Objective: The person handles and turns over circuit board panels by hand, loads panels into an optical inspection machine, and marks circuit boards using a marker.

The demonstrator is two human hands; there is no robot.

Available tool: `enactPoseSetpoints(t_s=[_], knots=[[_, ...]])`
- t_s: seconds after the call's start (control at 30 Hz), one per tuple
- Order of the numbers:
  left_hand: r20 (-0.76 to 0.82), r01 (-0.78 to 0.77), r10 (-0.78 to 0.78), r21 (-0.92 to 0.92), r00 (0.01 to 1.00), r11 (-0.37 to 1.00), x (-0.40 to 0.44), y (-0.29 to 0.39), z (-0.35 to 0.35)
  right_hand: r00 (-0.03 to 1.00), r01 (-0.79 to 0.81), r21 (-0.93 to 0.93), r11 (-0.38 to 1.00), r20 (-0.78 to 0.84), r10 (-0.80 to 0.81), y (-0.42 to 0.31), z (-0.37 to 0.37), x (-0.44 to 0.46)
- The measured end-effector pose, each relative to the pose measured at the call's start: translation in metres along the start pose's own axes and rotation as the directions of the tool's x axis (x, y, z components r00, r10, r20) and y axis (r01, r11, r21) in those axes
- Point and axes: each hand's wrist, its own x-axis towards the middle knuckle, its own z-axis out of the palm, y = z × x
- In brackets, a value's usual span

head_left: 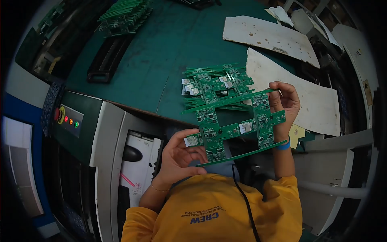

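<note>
Both hands grip one green circuit-board panel [234, 131] between them: the left hand [177, 155] holds its lower left end, the right hand [287, 103] pinches its upper right corner. The panel is at the near edge of the green bench [149, 68], before a stack of similar panels [209, 86].

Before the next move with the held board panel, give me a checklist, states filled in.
1. Panel held: ok; left hand at its left end, right hand at its upper right.
2. Blue wristband worn on the right: ok.
3. Board stack squared up: not ok, boards lie askew.
4. Panel clear of the stack: cannot tell; they overlap in view.
5. Panel's solder quality: cannot tell, too small.
</note>
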Motion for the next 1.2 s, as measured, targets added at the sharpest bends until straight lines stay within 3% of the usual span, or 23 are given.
enactPoseSetpoints(t_s=[0.17, 0.23, 0.37, 0.43, 0.63, 0.83, 1.2], knots=[[-0.048, -0.022, 0.019, -0.078, 0.999, 0.997, -0.009, -0.006, -0.006, 0.973, -0.227, -0.002, 0.974, 0.035, 0.227, 0.002, -0.008, -0.014], [-0.062, -0.042, 0.038, -0.057, 0.997, 0.997, -0.013, -0.005, -0.011, 0.901, -0.43, 0.155, 0.889, 0.14, 0.411, -0.005, -0.011, -0.016], [-0.051, -0.112, 0.112, 0.001, 0.992, 0.994, -0.022, -0.006, -0.021, 0.876, -0.464, 0.23, 0.855, 0.258, 0.407, -0.003, -0.02, -0.03], [-0.088, -0.101, 0.099, -0.02, 0.991, 0.995, -0.028, -0.009, -0.025, 0.889, -0.358, 0.118, 0.926, 0.345, 0.3, -0.003, -0.022, -0.036], [-0.104, -0.054, 0.034, -0.198, 0.994, 0.979, -0.029, -0.015, -0.023, 0.93, -0.264, 0.061, 0.962, 0.279, 0.238, 0.0, -0.023, -0.048], [-0.196, -0.033, -0.02, -0.266, 0.98, 0.963, -0.035, -0.022, -0.022, 0.891, -0.404, 0.2, 0.893, 0.309, 0.334, 0.0, -0.031, -0.054], [-0.226, -0.01, -0.073, -0.343, 0.971, 0.939, -0.036, -0.026, -0.018, 0.893, -0.399, 0.266, 0.877, 0.33, 0.306, 0.0, -0.03, -0.06]])
